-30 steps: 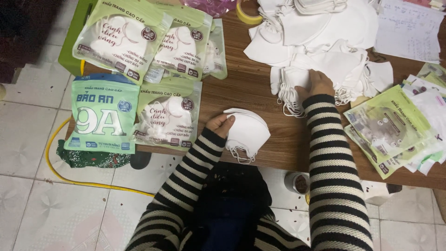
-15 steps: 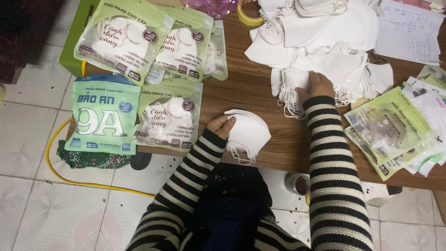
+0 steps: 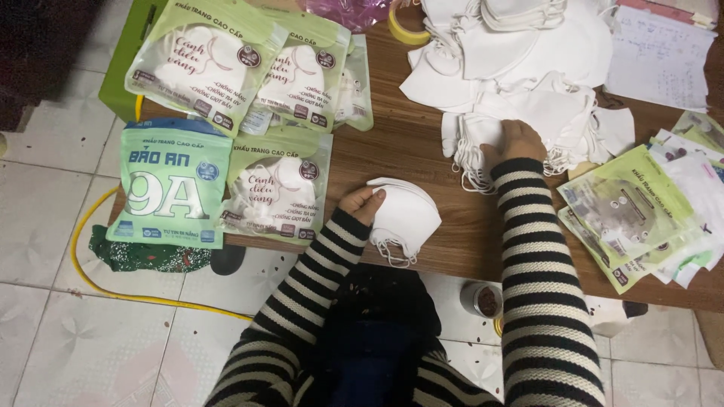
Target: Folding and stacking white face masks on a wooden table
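Both your hands on folded white fabric face masks, brown wooden table (image 3: 422,162).
Left hand (image 3: 363,203) pinches a small mask stack (image 3: 403,215) at the table's near edge; right hand (image 3: 514,142) rests, fingers curled, on the loose mask pile (image 3: 528,68).

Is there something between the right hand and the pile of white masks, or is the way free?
Nothing visible stands between them: the right hand already rests on the pile of white masks. The left hand holds a small stack of masks at the table edge.
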